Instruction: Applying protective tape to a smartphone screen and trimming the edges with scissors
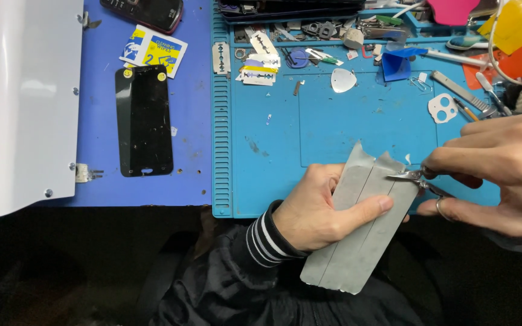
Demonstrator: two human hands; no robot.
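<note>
L hand [315, 211] is gripping a grey tape-wrapped flat panel [357, 223] w/ thumb pressed across its face at 6 o'clock over the blue work mat [333, 121], while R hand [502, 175], at 3 o'clock, is pinching metal tweezers [415, 176] whose tips are touching the panel's upper edge.

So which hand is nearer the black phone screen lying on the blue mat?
Left. The left hand holds the grey strip, to the right of the black phone screen; the right hand, with tweezers, is farther right.

Grey tape-covered slab [357, 223] in left hand [312, 211], tweezers [415, 177] in right hand [502, 172].
</note>
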